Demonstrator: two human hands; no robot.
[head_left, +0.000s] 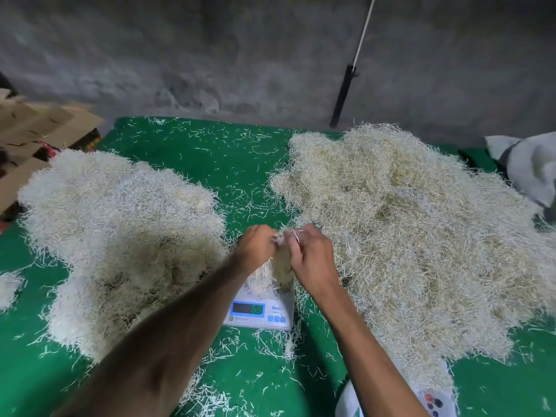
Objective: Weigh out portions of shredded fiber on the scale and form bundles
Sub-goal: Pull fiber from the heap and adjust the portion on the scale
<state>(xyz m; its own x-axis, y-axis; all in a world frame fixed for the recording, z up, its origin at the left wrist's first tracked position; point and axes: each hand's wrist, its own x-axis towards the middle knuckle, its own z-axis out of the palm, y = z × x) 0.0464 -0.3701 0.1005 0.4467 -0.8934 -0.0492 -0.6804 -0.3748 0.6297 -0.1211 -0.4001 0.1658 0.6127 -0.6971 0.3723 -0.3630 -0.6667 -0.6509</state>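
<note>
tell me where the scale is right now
In the head view the scale sits low in the centre on the green mat, between the two big fiber piles, directly below both hands, which hold a fiber portion over it.

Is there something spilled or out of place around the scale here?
Yes. Loose fiber strands lie scattered over the green mat between the two piles, and some hang over the scale edge. A phone lies half buried under the right pile, where it is easily overlooked.
</note>
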